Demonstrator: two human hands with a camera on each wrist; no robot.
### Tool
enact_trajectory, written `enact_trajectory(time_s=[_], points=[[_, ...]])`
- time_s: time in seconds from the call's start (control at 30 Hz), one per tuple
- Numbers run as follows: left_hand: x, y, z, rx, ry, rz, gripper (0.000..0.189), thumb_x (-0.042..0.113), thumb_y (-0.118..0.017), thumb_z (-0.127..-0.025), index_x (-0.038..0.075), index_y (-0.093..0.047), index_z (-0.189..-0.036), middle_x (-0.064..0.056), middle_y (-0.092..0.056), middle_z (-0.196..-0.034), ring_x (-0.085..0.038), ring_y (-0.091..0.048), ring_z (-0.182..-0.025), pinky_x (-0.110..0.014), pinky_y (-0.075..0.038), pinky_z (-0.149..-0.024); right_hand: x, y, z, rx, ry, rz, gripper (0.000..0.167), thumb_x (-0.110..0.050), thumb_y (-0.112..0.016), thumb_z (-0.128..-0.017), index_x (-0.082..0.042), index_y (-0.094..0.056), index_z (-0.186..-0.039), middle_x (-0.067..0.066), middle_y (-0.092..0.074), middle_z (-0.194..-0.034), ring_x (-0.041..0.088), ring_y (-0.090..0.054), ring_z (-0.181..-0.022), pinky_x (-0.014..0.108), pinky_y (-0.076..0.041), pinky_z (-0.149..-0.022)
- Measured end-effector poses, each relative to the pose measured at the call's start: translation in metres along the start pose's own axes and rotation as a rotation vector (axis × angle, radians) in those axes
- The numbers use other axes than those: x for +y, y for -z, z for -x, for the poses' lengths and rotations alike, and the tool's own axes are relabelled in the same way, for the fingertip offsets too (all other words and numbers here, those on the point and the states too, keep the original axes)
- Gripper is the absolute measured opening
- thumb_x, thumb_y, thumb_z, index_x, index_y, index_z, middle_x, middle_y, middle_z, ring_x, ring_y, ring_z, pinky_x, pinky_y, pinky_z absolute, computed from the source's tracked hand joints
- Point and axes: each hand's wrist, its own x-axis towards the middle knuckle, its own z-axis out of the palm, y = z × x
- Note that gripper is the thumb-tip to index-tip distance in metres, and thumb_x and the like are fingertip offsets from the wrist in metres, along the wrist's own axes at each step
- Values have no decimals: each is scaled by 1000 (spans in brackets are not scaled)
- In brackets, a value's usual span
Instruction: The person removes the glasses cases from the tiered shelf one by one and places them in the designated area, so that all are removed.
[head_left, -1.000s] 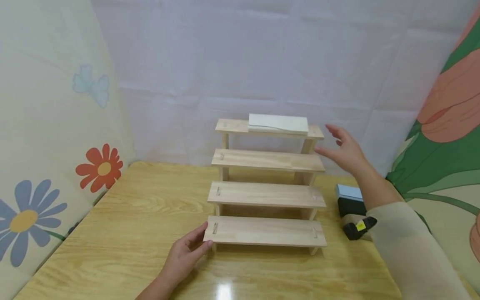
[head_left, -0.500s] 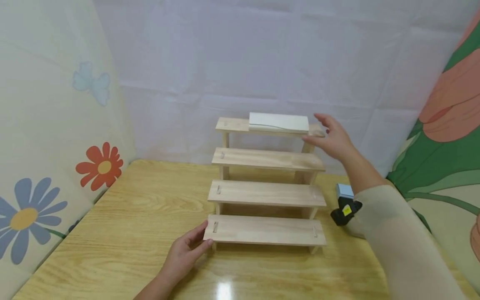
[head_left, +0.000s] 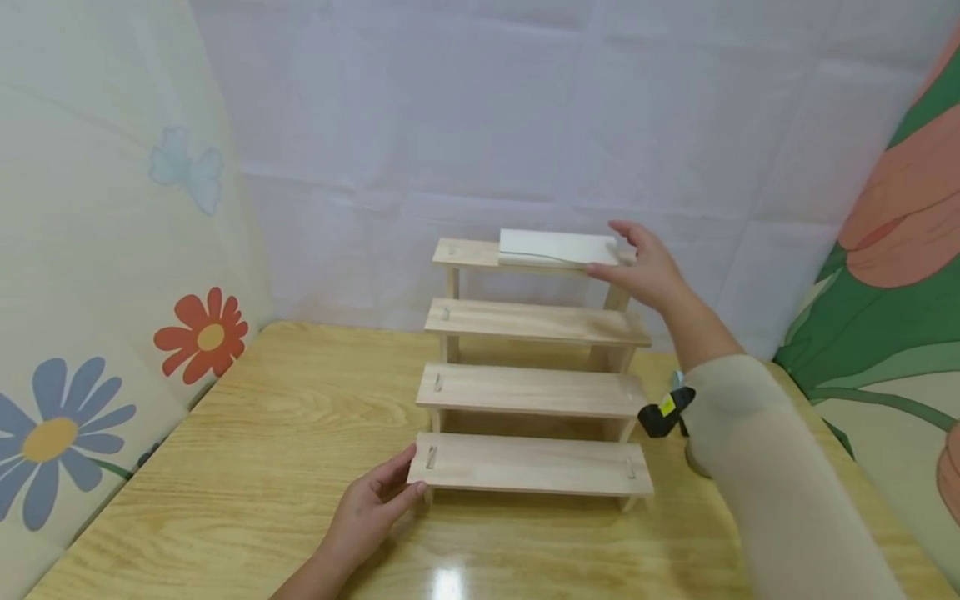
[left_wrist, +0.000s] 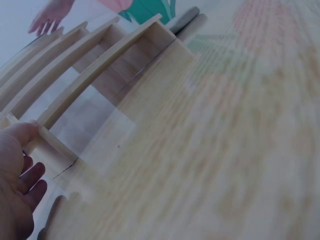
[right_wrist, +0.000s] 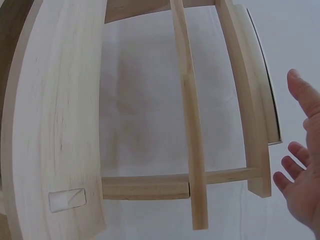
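Note:
A four-tier wooden step shelf [head_left: 528,462] stands on the table. On its top tier lies a flat white case [head_left: 555,246] with a wavy flap edge, towards the right end. My left hand [head_left: 371,508] holds the left end of the lowest tier, thumb at the front corner; in the left wrist view the other visible fingers [left_wrist: 32,182] hang loosely. Around the right end of the white case, my right hand [head_left: 652,271] is spread, thumb in front and fingers behind. The right wrist view shows a gap between that hand and the case [right_wrist: 262,80].
To the right of the shelf, a light blue item [head_left: 677,380] and a grey item [head_left: 697,460] are mostly hidden by my right sleeve [head_left: 757,442]. White cloth [head_left: 360,192] hangs behind the table [head_left: 247,467]. Flower-patterned panels [head_left: 120,275] flank both sides.
My right hand has moved left from beside the top tier to the right end of the white case. My left hand stays on the lowest tier.

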Motion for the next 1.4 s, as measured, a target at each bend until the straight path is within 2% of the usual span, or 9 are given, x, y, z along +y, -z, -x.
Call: enact_trajectory(time_s=[0.23, 0.43, 0.57, 0.8, 0.93, 1.27, 1.4], points=[[-2, 0, -1, 1, 17, -7, 55, 15, -73, -88, 2, -54, -137, -15, -59, -137, -26, -58, -123, -27, -52, -98, -4, -7, -8, -12, -5, 26, 86, -37, -77, -84, -18, -32, -154, 12, -26, -162, 34, -22, -149, 55, -20, -122], [-3, -1, -1, 11, 25, 2, 54, 13, -74, -87, 1, -55, -136, -15, -60, -136, -22, -58, -121, -15, -51, -93, -3, -13, -14, -23, 5, 25, 86, -37, -78, -83, -16, -32, -153, 11, -26, -162, 34, -21, -149, 55, -19, -122], [-2, -1, 0, 14, 30, 16, 54, 11, -75, -86, 1, -56, -136, -15, -60, -135, -15, -59, -117, -10, -49, -90, -4, -15, -17, -33, 14, 42, 87, -37, -78, -83, -15, -32, -153, 13, -26, -162, 35, -21, -149, 55, -17, -123], [-2, -2, 2, 7, -2, 22, 54, 12, -74, -87, 0, -55, -136, -18, -60, -134, -24, -60, -119, -20, -53, -93, -4, -15, -22, -40, 16, 70, 84, -35, -78, -83, -13, -35, -152, 16, -28, -160, 36, -23, -148, 53, -18, -123], [-3, -3, 2, 10, 18, 20, 54, 11, -74, -86, 1, -55, -136, -16, -60, -134, -22, -59, -119, -18, -52, -93, -5, -15, -23, -47, 6, 77, 83, -34, -78, -83, -13, -35, -151, 17, -28, -160, 37, -24, -147, 53, -19, -123], [-2, -3, 2, 4, 13, 38, 54, 9, -74, -86, -1, -54, -136, -18, -59, -135, -24, -58, -120, -18, -52, -93, -4, -14, -22, -58, 5, 142, 80, -37, -77, -83, -11, -39, -149, 19, -28, -158, 38, -25, -146, 54, -21, -122], [-2, -3, 2, 5, 10, 30, 54, 10, -73, -87, -1, -54, -136, -18, -58, -136, -25, -58, -121, -21, -52, -95, -3, -14, -22, -53, 17, 166, 79, -38, -77, -83, -11, -42, -147, 20, -31, -155, 38, -29, -143, 54, -23, -120]])
